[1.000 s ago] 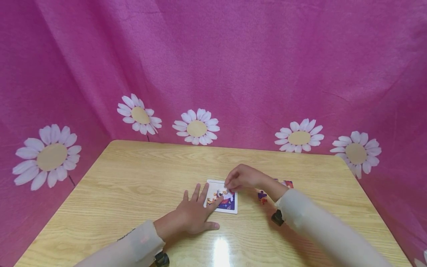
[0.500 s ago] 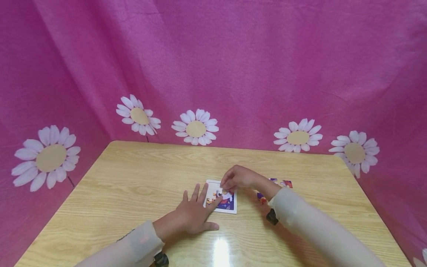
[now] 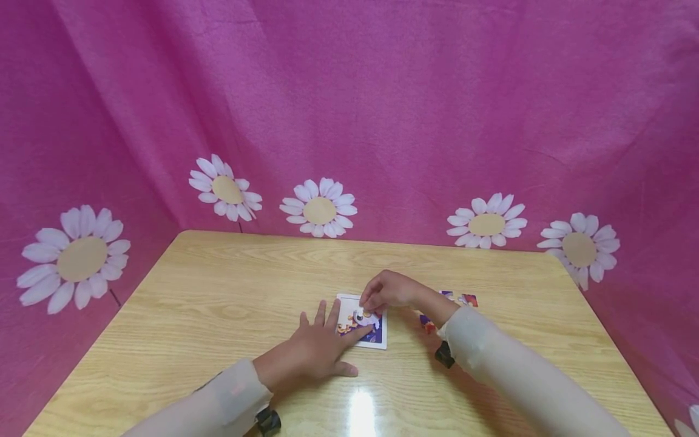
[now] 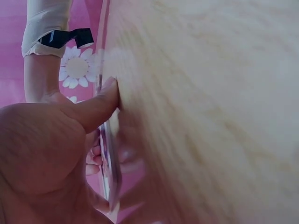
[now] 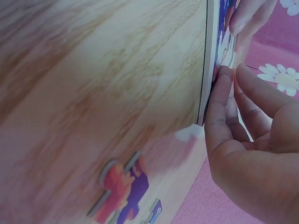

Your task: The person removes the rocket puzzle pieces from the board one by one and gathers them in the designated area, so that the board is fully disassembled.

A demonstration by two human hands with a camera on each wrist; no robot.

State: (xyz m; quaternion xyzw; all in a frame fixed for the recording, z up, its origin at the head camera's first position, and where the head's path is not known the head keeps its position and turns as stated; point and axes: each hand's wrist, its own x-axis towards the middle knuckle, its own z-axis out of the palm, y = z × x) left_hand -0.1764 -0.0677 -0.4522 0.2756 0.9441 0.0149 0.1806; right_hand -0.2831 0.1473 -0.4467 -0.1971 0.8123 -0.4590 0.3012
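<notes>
At the left, the left hand [image 3: 315, 351] is spreading its fingers, the forefinger lying across the near part of the puzzle tray [image 3: 346, 306]; light, even pressure there should be keeping the tray from sliding and the seated pieces from lifting. The tray itself is lying flat on the bench [image 3: 229, 303], in front of the person. Its near edge is dipping slightly toward the person at the right end. Its outline is looking almost square; allowing for the slanting view, any long axis is probably running away from the person, though the hands are covering too much to be sure. Over the tray's far half, the right hand [image 3: 392, 289] seems to be pinching a pale piece [image 3: 360, 314] between thumb and forefinger. The fingers are hiding most of its outline, so its pointing cannot be told. Good work here likely means turning it until tabs and gaps are matching, then pressing level, never forcing. Farther right, loose pieces [image 3: 428, 325] are lying on the bench, partly behind the right forearm.
</notes>
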